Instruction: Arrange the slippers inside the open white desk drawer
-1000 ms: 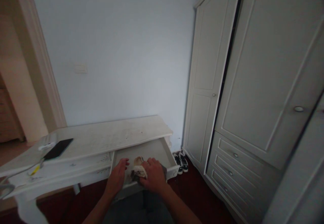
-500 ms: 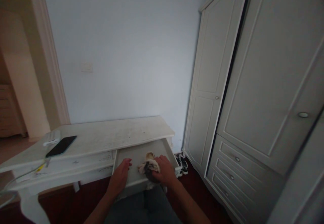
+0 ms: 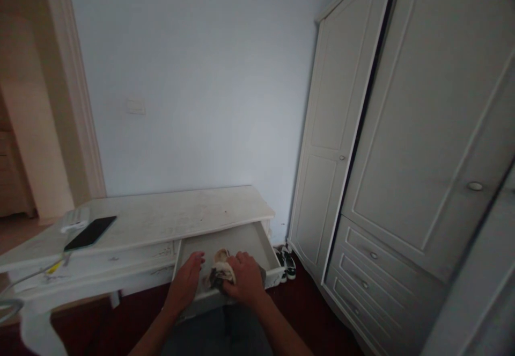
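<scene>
A white desk (image 3: pixel 161 219) stands against the wall with its right drawer (image 3: pixel 270 254) pulled out. My right hand (image 3: pixel 245 283) is closed on a crumpled beige and dark cloth (image 3: pixel 220 270) and presses it on the drawer's floor. My left hand (image 3: pixel 185 283) rests on the drawer's front left edge with its fingers curled over it. Both forearms reach in from the bottom of the view.
A black phone (image 3: pixel 90 232) and a white remote (image 3: pixel 74 219) lie at the desk's left end, with a cable (image 3: pixel 24 278) trailing off it. A tall white wardrobe (image 3: pixel 402 157) fills the right side. A pair of shoes (image 3: pixel 286 262) sits between drawer and wardrobe. A doorway (image 3: pixel 24 130) opens at the left.
My right hand slid the cloth to the right across the drawer, then back to the left. My left hand stayed on the drawer's front edge.
</scene>
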{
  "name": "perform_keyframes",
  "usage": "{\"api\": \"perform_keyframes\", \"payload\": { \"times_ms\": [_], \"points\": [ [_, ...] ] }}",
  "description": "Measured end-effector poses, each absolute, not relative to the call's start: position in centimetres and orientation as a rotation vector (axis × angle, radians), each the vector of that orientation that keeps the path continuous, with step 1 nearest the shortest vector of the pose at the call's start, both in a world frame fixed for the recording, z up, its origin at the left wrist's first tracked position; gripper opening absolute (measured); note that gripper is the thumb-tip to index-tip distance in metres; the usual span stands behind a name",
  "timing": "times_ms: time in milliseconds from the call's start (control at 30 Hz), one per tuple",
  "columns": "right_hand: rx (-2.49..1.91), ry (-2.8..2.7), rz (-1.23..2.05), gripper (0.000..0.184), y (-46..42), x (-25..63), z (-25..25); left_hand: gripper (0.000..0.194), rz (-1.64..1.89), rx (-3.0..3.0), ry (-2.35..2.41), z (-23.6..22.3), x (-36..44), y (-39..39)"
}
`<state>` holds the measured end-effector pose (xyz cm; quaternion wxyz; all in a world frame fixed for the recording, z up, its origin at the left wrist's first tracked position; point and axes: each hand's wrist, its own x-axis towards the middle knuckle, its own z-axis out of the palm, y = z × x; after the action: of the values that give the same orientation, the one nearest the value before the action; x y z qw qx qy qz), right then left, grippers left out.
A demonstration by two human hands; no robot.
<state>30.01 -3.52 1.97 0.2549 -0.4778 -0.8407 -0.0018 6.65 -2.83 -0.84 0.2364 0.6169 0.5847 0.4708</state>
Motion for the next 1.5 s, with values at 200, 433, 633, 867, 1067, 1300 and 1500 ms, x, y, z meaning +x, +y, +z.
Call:
{"api": "perform_keyframes", "payload": {
  "times_ms": [200,433,633,867,1067,1300,1500],
  "points": [
    [-1.214,-2.312,0.088,0.055,-4.5,26.1,1.7,0.051,1.324,1.847,1.512,0.0,6.9,-3.7],
    [-1.176,-2.353,0.248,0.049,-4.1,30.0,2.8,0.054,1.248,1.765,1.569,0.6,7.0,-4.3],
    [-1.269,-2.258,0.273,0.037,-2.3,35.5,2.9,0.058,1.233,1.722,1.628,0.0,6.9,-3.9],
    [-1.275,-2.181,0.250,0.030,-1.3,38.0,2.5,0.056,1.225,1.723,1.615,-0.4,6.7,-3.6],
    [-1.311,-2.169,0.235,0.032,-1.9,37.4,2.8,0.061,1.201,1.737,1.654,-0.4,6.8,-3.7],
    [-1.298,-2.158,0.222,0.029,-2.1,37.4,2.8,0.059,1.177,1.755,1.663,-0.7,6.5,-3.6],
    [-1.305,-2.150,0.222,0.029,-1.9,37.4,2.4,0.056,1.198,1.779,1.657,-0.9,6.4,-3.6]
  ]
}}
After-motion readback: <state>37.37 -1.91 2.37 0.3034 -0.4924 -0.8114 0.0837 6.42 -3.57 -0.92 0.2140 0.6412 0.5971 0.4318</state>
